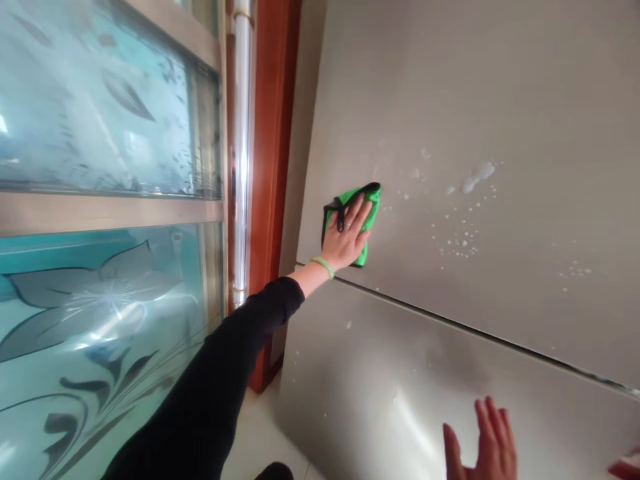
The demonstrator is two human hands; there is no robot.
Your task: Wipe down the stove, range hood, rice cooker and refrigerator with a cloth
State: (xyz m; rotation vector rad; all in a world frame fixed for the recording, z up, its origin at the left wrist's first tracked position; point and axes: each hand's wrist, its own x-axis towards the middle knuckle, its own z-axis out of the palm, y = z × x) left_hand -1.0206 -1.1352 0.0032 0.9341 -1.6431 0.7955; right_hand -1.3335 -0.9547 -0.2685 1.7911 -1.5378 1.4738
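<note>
My left hand [345, 237] presses a green microfibre cloth [371, 200] with black edging flat against an upper stainless steel panel [505, 87]. A pale band circles that wrist, and a black sleeve covers the arm. Foam [477, 177] and scattered droplets [460, 237] sit on the steel to the right of the cloth. A dark seam separates this panel from a lower steel panel [380, 380]. My right hand [487, 443] is at the bottom edge of the view, fingers apart, holding nothing, close to the lower panel.
To the left stand a glass door [105, 113] with a leaf pattern, a chrome pole [243, 133] and a reddish wooden frame [273, 167]. Pale floor tile [260, 433] shows below. A red object [625, 468] pokes in at the bottom right corner.
</note>
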